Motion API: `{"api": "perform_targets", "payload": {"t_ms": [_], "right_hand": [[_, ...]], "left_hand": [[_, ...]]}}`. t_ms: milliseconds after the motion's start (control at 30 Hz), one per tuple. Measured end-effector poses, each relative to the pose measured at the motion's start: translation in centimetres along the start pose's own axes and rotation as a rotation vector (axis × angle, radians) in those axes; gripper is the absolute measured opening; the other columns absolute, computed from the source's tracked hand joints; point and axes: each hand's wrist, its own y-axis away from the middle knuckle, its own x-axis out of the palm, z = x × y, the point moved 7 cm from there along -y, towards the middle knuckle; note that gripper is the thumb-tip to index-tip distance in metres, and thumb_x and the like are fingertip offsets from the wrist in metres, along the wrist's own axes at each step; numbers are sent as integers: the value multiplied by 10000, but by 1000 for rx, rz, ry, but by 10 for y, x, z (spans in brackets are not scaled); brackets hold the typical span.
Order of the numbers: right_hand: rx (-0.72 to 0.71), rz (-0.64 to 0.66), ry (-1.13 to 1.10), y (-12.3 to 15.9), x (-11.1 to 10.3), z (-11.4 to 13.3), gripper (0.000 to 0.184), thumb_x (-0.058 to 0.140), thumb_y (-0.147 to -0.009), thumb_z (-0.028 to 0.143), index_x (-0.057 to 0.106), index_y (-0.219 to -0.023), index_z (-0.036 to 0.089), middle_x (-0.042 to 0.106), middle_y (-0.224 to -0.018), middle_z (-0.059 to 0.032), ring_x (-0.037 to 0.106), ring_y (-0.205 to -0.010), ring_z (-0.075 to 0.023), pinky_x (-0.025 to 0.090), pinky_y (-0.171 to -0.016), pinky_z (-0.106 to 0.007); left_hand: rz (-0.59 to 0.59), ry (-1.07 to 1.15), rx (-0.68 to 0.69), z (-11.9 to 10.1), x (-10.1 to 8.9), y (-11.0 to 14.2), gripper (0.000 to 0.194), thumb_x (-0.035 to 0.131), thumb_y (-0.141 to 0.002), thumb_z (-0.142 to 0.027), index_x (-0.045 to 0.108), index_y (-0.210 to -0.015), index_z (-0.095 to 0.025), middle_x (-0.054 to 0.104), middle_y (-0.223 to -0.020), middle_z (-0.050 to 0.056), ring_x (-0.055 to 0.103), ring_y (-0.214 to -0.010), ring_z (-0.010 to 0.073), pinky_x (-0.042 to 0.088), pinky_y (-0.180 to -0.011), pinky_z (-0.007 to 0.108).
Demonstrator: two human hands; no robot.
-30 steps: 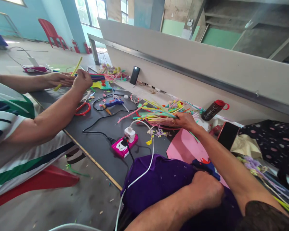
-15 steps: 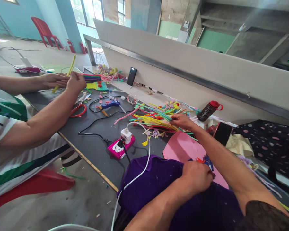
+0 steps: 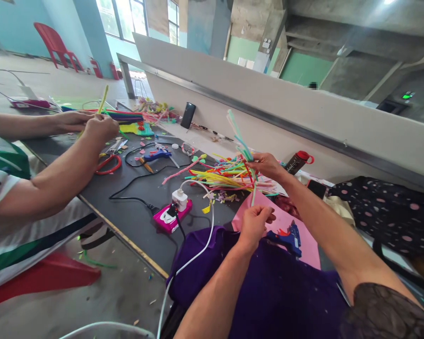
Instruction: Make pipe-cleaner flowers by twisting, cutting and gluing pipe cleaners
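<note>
Dark tabletop (image 3: 127, 207) bears a pink sheet (image 3: 309, 240), blue glue gun (image 3: 289, 238) on it. Left hand (image 3: 255, 225), over the sheet's left side: fingers curled; cannot tell whether they pinch anything. Right hand (image 3: 267, 165), above the sheet's far edge: thumb and fingers pinching pale green stems (image 3: 245, 149), raised. Beyond the sheet: loose stems (image 3: 219, 180); far left of it, another person's hands (image 3: 99, 129), yellow stem (image 3: 103, 98).

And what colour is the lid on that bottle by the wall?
The lid of the bottle is red, best seen in the head view.
</note>
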Motion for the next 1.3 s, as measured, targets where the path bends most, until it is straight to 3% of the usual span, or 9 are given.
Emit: {"api": "perform_targets", "payload": {"t_ms": [267,533,767,867,1200,1300], "right_hand": [[-85,-297,-23,-2,-34,22,203,550,-693,282,687,-799,176,574,-780,-17,524,-723,-142,403,-622,-241],[93,-469,-375,2,-54,11,144,545,-643,242,578,-740,139,490,-521,39,459,-445,-86,348,-419,-199],[-1,-729,-423,20,-94,18,61,531,-676,200,529,-718,154,499,-524,40,473,-433,-69,342,-382,-171],[-17,-739,-467,28,-97,18,48,516,-694,207,516,-702,160,504,-511,41,474,-412,-70,341,-367,-173],[117,-678,-528,37,-91,-12,104,512,-676,253,502,-727,162,616,-649,5,542,-439,-84,323,-333,-170],[116,-738,-549,41,-102,-16,104,508,-677,245,507,-739,161,629,-694,-1,546,-443,-75,321,-327,-158]], "left_hand": [[-38,10,4,-3,-6,-1,295,538,-708,-380,638,-756,-107,633,-661,80,541,-574,107,309,-412,158],[-54,22,13,-3,-8,-2,309,541,-702,-403,639,-752,-114,637,-666,71,534,-562,103,310,-418,160],[-50,12,8,-4,-7,0,307,546,-700,-404,646,-742,-117,641,-668,69,535,-563,99,316,-423,160],[-45,19,11,-4,-6,0,303,543,-706,-397,644,-749,-115,639,-670,70,530,-557,94,313,-423,156],[-44,45,6,-6,-5,1,320,570,-680,-409,643,-750,-106,628,-642,66,528,-543,96,308,-411,159],[-40,44,13,-5,-4,1,316,576,-677,-406,645,-754,-107,629,-652,69,531,-555,97,310,-415,157]]}}
